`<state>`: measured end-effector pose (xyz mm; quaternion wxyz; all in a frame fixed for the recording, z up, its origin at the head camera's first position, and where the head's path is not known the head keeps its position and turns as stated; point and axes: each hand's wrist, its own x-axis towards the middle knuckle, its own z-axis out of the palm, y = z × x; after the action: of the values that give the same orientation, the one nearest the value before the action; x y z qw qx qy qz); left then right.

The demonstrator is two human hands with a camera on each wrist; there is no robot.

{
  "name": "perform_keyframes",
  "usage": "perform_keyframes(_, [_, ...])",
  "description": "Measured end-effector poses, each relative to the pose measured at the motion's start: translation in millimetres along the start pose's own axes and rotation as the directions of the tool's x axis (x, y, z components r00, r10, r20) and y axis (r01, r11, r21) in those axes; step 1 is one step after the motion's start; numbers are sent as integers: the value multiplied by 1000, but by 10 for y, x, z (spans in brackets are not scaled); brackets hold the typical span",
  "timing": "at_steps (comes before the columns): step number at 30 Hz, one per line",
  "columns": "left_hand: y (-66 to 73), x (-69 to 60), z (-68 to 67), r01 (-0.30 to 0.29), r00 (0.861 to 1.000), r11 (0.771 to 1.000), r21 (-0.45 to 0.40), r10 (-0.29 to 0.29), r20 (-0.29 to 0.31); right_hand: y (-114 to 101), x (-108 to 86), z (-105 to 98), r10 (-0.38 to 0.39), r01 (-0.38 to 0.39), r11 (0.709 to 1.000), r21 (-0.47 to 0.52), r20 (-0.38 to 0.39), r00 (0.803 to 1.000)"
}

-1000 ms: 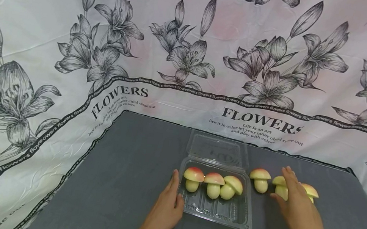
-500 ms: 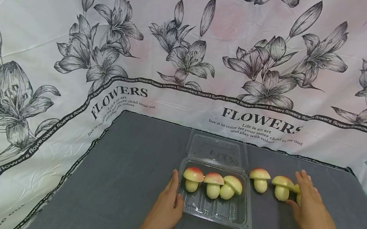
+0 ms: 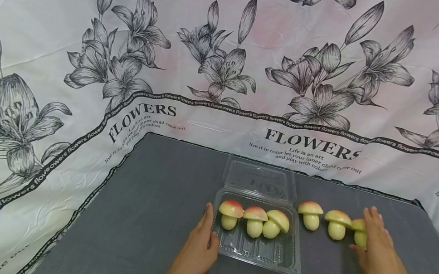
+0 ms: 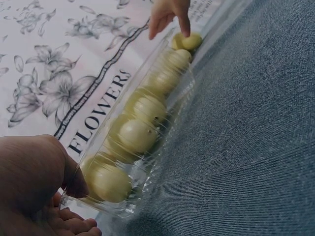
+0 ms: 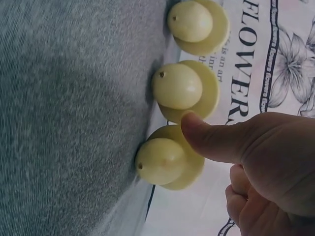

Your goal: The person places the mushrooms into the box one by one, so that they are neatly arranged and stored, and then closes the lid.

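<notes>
L hand pinches clear clamshell rim at 8 o'clock; 3 yellow mushrooms w/in. R thumb & fingers wide, R hand beside rightmost loose mushroom, 3 o'clock of clamshell; contact unclear.

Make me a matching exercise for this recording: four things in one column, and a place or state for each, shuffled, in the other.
Column one
1. Left hand
2. Right hand
3. Container lid
4. Printed backdrop

Column two
A. Open, on the far side of the clear plastic container
B. At the rightmost mushroom-shaped piece
C. Pale, with dark flower drawings
D. At the container's left side

Right pairs: 1-D, 2-B, 3-A, 4-C
</notes>
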<state>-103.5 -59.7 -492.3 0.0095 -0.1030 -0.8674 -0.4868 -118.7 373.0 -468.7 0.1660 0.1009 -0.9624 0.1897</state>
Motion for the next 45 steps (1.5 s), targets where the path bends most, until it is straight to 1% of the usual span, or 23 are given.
perform_keyframes(5, [-3, 2, 1, 5, 1000, 1000, -2, -5, 3, 48, -9, -10, 33, -33, 999, 3, 38, 999])
perform_keyframes(14, [4, 4, 2, 11, 1000, 1000, 6, -11, 2, 155, -45, -9, 49, -50, 999, 11, 65, 997])
perform_keyframes(25, [-5, 11, 7, 18, 1000, 1000, 6, -18, 5, 268, -20, 14, 77, -80, 996, 26, 92, 993])
perform_keyframes(35, [15, -3, -5, 25, 1000, 1000, 18, -25, 10, 302, 18, -12, 98, -97, 995, -14, 149, 984])
perform_keyframes(45, [2, 4, -4, 21, 1000, 1000, 21, -21, 14, 354, 49, 15, 109, -108, 994, -13, 182, 977])
